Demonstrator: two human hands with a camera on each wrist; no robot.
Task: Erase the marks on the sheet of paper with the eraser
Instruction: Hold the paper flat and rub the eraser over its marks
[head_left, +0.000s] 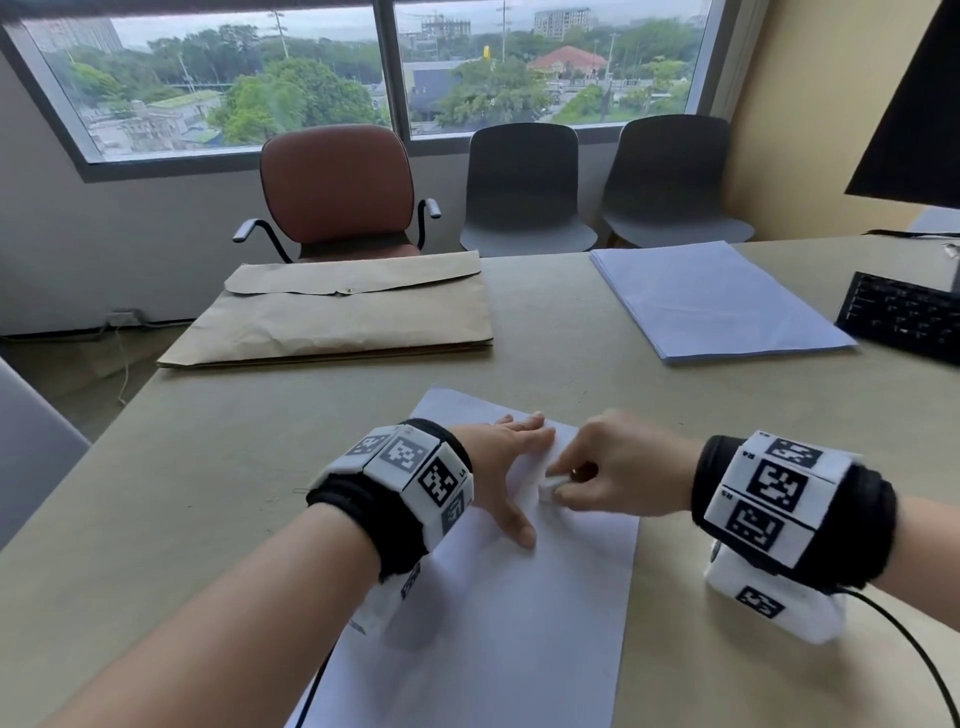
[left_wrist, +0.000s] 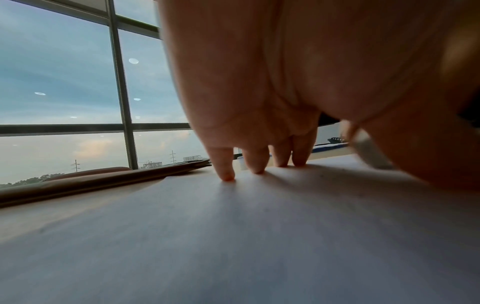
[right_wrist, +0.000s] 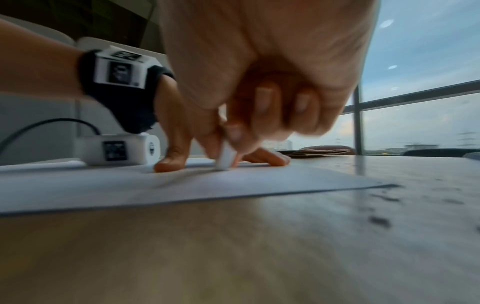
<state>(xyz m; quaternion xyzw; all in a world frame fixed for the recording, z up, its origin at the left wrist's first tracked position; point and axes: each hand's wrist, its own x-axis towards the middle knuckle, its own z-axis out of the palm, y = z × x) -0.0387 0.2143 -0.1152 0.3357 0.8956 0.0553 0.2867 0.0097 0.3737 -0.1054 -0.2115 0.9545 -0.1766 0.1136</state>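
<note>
Indoors, window-side table (head_left: 218, 467): left hand (head_left: 498, 467) flat on paper (head_left: 498, 623), right hand (head_left: 618, 467) pinching eraser (head_left: 549, 487)

Bare table (head_left: 218, 467) left and right of the sheet (head_left: 493, 623). Far left: brown envelope (head_left: 337, 317). Far right: paper stack (head_left: 717, 301), keyboard (head_left: 904, 317). Open lane between envelope and stack.

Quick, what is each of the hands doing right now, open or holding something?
Left hand: open, fingers straight, pressing flat on the sheet of paper.
Right hand: closed, pinching the white eraser against the paper.
</note>
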